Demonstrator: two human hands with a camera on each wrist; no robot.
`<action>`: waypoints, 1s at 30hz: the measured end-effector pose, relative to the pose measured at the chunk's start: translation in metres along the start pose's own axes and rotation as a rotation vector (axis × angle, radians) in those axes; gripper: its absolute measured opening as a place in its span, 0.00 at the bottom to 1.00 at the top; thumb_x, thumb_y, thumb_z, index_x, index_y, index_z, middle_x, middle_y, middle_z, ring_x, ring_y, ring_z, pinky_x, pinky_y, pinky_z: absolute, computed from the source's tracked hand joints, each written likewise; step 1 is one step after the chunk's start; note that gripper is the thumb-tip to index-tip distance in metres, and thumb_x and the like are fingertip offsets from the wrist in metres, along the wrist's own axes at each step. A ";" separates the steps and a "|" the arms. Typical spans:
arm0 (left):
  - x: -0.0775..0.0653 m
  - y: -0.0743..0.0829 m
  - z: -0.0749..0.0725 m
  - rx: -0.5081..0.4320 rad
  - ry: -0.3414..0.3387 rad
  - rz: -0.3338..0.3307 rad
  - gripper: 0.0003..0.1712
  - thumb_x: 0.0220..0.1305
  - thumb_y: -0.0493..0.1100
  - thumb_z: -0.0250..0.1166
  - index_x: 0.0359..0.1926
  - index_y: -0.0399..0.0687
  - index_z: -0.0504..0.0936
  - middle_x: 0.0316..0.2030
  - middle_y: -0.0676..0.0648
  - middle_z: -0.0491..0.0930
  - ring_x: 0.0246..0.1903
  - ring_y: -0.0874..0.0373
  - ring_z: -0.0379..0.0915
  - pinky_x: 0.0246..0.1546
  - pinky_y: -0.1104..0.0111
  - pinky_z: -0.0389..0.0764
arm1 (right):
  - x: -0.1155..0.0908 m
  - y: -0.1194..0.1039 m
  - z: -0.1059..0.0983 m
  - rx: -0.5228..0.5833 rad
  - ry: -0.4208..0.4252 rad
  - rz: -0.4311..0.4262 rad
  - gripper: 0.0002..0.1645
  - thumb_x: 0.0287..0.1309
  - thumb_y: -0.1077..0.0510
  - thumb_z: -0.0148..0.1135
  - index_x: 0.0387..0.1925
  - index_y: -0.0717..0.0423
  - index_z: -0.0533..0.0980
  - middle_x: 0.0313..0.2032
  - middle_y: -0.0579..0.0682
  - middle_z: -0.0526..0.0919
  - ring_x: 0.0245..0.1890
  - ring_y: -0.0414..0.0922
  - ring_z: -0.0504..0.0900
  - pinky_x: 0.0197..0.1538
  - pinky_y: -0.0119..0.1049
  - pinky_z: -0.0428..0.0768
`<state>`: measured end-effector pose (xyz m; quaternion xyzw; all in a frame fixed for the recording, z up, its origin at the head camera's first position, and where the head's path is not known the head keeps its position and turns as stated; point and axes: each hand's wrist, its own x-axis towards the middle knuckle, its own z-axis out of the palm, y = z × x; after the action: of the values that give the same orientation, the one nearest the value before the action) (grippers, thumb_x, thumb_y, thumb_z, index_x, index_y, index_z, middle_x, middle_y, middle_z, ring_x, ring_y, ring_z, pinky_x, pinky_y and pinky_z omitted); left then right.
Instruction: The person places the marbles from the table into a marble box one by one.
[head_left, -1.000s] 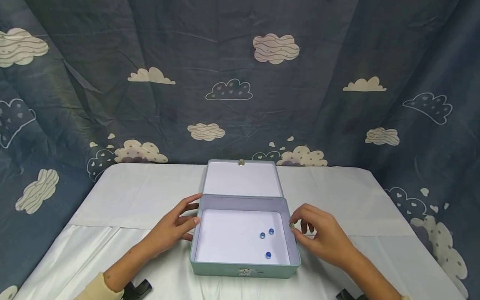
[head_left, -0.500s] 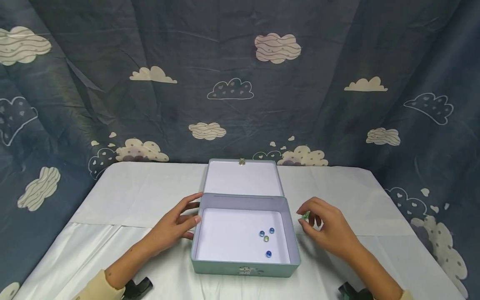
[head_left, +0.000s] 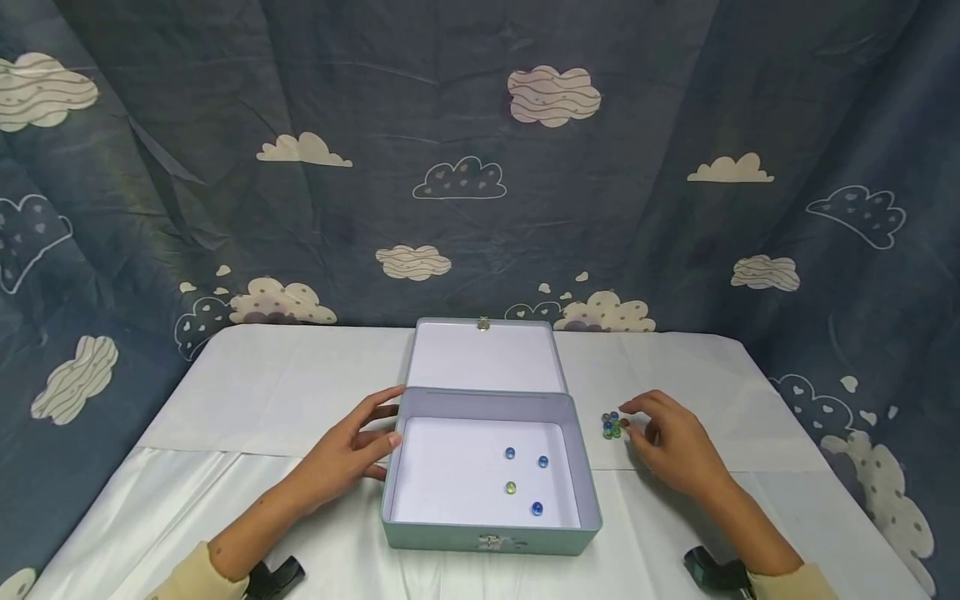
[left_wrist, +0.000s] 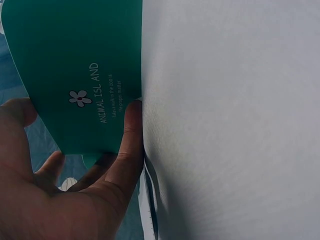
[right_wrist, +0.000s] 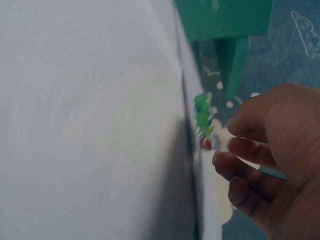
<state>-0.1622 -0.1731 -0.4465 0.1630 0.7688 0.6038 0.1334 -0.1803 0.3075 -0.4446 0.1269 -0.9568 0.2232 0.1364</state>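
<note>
A green metal tin box [head_left: 491, 537] stands with its hinged lid [head_left: 487, 358] laid back. Inside lie a yellow-green marble [head_left: 511, 487] and several blue marbles [head_left: 537, 508], spread apart. My left hand [head_left: 341, 458] rests against the box's left side, fingers spread; in the left wrist view its fingertips touch the printed green wall [left_wrist: 85, 60]. To the right of the box a cluster of green and blue marbles [head_left: 611, 425] sits on the cloth, with a reddish marble [right_wrist: 207, 144] at its edge. Beside this cluster is my right hand [head_left: 678, 446], fingers bent loosely, nothing visibly held.
A white cloth [head_left: 262, 400] covers the table. Behind it hangs a dark blue curtain [head_left: 337, 217] with cloud prints. A metal clasp [head_left: 483, 323] sits on the lid's far edge. Black wrist devices [head_left: 716, 575] show below both hands.
A yellow-green marble dropped into the box from my right hand, and it and one blue marble rolled. The right hand moved away rightward to the marble cluster. My left hand stayed put.
</note>
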 end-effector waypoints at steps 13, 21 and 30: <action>-0.001 0.001 0.000 0.006 0.005 -0.004 0.37 0.81 0.47 0.62 0.82 0.70 0.59 0.78 0.34 0.60 0.73 0.32 0.65 0.43 0.59 0.89 | 0.000 0.016 0.004 -0.009 -0.068 0.023 0.11 0.58 0.66 0.74 0.41 0.51 0.85 0.39 0.46 0.83 0.31 0.41 0.74 0.33 0.33 0.76; 0.000 0.000 0.000 0.008 0.004 -0.001 0.37 0.81 0.47 0.62 0.82 0.70 0.59 0.78 0.34 0.60 0.73 0.32 0.66 0.42 0.60 0.89 | -0.002 0.018 0.005 -0.005 -0.054 0.005 0.12 0.52 0.68 0.74 0.35 0.51 0.83 0.30 0.42 0.80 0.29 0.41 0.74 0.31 0.34 0.75; 0.000 0.000 0.000 0.011 0.004 -0.011 0.37 0.81 0.47 0.61 0.83 0.69 0.58 0.78 0.34 0.60 0.73 0.32 0.66 0.42 0.59 0.89 | -0.001 0.012 0.004 0.001 -0.042 0.008 0.13 0.48 0.68 0.73 0.34 0.50 0.81 0.28 0.42 0.79 0.28 0.41 0.74 0.30 0.34 0.74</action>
<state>-0.1622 -0.1728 -0.4465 0.1584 0.7734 0.5990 0.1341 -0.1835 0.3164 -0.4531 0.1280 -0.9598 0.2215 0.1155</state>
